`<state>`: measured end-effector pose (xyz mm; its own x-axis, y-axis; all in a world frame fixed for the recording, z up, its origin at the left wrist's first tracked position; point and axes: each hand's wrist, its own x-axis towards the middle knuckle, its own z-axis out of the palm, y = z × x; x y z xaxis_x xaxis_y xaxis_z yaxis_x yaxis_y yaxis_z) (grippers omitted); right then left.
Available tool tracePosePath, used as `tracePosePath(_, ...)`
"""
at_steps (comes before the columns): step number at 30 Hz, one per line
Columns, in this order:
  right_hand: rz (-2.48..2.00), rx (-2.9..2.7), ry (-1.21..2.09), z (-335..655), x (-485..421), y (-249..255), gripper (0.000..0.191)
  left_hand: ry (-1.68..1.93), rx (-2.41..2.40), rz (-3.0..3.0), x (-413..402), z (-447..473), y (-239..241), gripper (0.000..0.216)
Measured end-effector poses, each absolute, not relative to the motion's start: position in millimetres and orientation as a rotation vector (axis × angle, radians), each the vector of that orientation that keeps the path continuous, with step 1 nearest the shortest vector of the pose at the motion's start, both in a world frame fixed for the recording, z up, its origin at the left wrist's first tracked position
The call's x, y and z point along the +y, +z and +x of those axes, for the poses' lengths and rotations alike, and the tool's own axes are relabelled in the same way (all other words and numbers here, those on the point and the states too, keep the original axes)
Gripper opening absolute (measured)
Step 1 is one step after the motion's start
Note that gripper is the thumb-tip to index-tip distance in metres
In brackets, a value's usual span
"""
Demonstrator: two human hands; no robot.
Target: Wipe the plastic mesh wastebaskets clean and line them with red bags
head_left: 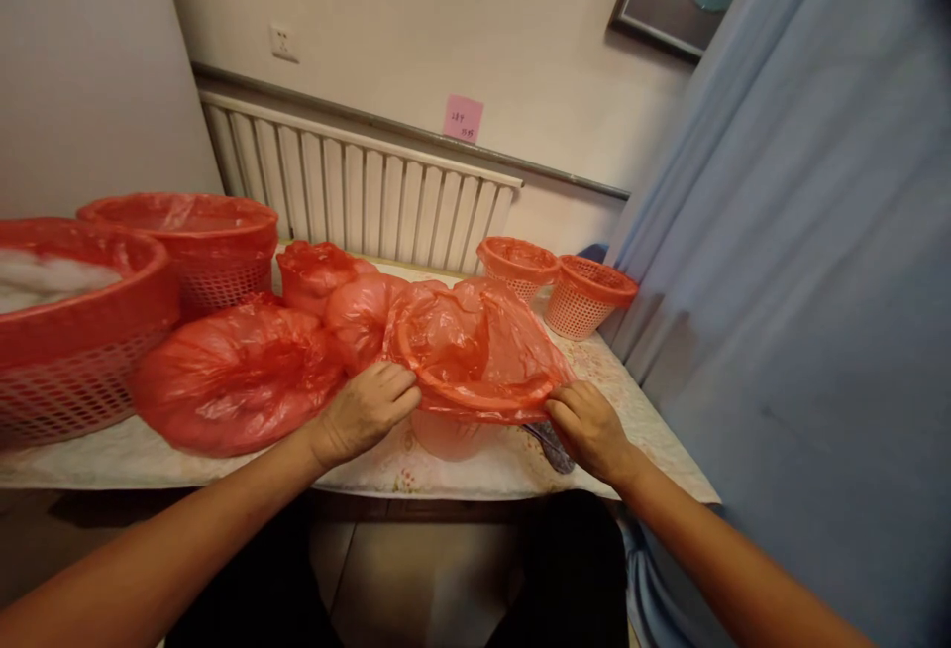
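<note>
My left hand is closed on the left edge of a red plastic bag that is stretched over the rim of a small basket near the table's front edge. My right hand grips the same bag at its right edge, fingers curled. The basket under the bag is mostly hidden; only a pale lower part shows. A dark flat object pokes out beside my right hand.
A puffed red bag lies to the left, with more bagged bundles behind. Two large lined baskets stand at the left, two small orange baskets at the back right. A blue curtain hangs right, a radiator behind.
</note>
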<state>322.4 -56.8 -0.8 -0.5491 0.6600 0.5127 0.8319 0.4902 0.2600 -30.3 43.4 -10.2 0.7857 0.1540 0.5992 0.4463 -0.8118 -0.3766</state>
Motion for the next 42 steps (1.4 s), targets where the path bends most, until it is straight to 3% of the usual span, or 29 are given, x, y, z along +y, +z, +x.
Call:
tracePosePath(18, -1.485, -2.271, -0.768, 339, -38, -22, 0.020, -0.735, -0.721, -2.415, 70, -33, -27, 0.025)
tracePosePath(24, -1.460, -1.969, -0.371, 338, -32, -27, 0.033, -1.246, -1.061, -2.612, 78, -36, -28, 0.018)
tracePosePath(28, -1.460, -1.575, -0.405, 336, -25, -20, 0.027, -1.696, -1.549, -2.461, 84, -33, -19, 0.018)
tracePosePath(31, -1.477, -1.455, -0.418, 334, -12, -6, 0.026, -1.843, -1.814, -2.271, 93, -24, -6, 0.029)
tracePosePath(37, -1.721, -1.460, -0.232, 334, 41, 39, 0.037, -1.456, -2.082, -2.274, 130, -3, 32, 0.046)
tracePosePath(42, -1.810, -1.526, -0.027, 330, 91, 62, 0.035, -1.213, -2.154, -2.406, 165, 7, 65, 0.054)
